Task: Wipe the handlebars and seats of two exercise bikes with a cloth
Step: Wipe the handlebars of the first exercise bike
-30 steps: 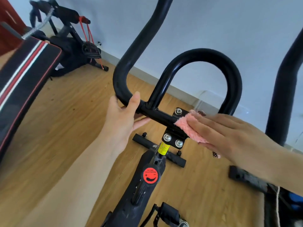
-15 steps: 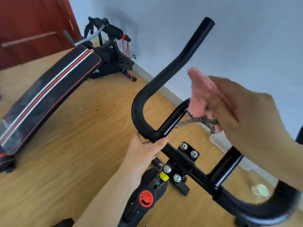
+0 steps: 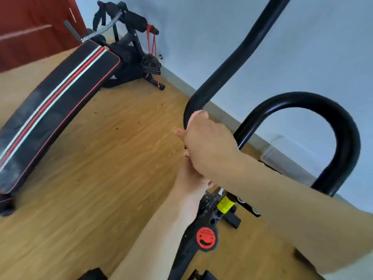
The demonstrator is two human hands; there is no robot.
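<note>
The black, curved tubular handlebar (image 3: 228,71) of the exercise bike rises in the middle of the view, its left horn bending up toward the pale grey wall (image 3: 222,27), with a glossy black U-shaped loop (image 3: 343,126) to its right. The right hand (image 3: 207,146) is wrapped around the bend of the left horn, fingers curled closed on the bar; a sliver of pink fluffy cloth (image 3: 198,112) shows at its upper edge, pressed against the tube. The left hand (image 3: 191,178) lies just beneath, largely hidden by the right forearm, so I cannot tell its grip. Below sit a yellow label (image 3: 225,205) and a round red sticker (image 3: 206,238) on the frame. A black padded bench with red and white stripes (image 3: 56,102) lies on the wooden floor (image 3: 111,158) at the left.
</note>
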